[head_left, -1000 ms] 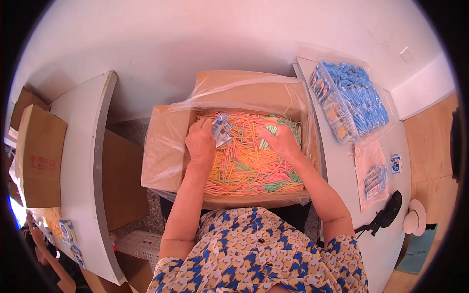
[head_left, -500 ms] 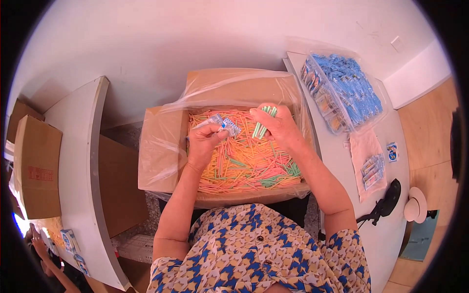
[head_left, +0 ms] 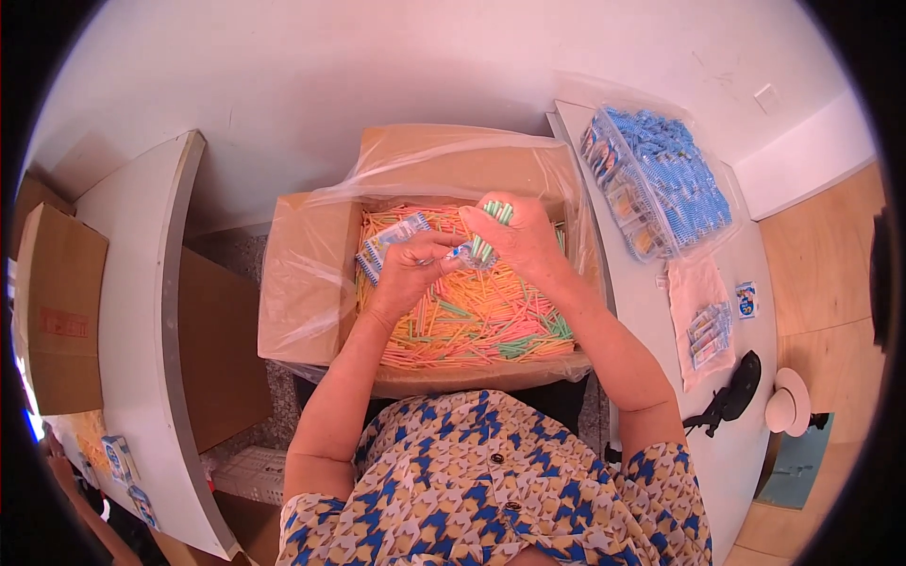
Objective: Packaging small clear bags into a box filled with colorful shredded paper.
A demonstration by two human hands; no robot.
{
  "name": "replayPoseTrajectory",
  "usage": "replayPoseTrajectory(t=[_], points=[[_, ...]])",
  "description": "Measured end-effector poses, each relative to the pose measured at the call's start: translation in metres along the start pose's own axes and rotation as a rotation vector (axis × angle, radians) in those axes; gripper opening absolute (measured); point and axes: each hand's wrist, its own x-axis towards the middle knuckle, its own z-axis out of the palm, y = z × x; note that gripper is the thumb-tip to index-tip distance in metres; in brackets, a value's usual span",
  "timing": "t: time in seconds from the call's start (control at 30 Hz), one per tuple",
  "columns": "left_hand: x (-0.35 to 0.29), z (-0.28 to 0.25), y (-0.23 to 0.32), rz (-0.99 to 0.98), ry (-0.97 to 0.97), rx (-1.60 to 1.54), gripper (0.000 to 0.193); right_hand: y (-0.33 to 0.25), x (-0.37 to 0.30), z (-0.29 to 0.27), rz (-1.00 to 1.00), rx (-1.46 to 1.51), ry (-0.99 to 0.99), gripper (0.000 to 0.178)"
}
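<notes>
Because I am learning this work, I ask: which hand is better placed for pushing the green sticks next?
Probably the right hand: it grips the green sticks, their lower ends at the plastic packet. The left hand seems busy holding that packet's edge.

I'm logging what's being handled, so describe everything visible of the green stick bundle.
The bundle of green sticks is several slim, straight, light-green pieces with paler streaks; their material is unclear. They lie roughly side by side, tilted, upper ends leaning away from the person and rightward. The right hand grips them, thumb across their middle. Their lower ends meet a clear, blue-printed packet in the left hand; how far inside is unclear. Loose sticks lie below in the cardboard box.
</notes>
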Motion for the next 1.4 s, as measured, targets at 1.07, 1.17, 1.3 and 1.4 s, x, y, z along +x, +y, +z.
replayPoseTrajectory(t=[1.07,1.17,1.3,1.4], points=[[-0.001,-0.031,-0.021,0.133,0.187,1.699,0.055,0.151,-0.291,-0.327,0.297,-0.42,0.865,0.031],[0.009,-0.021,-0.016,-0.046,0.117,1.653,0.054,0.201,-0.327,-0.352,0.336,-1.003,0.886,0.039],[0.0,-0.022,-0.023,0.133,0.249,1.683,0.054,0.135,-0.268,-0.295,-0.017,-1.19,0.989,0.02],[0.003,-0.008,-0.011,0.087,0.308,1.686,0.054,0.111,-0.228,-0.228,-0.338,-0.943,0.535,0.012]])
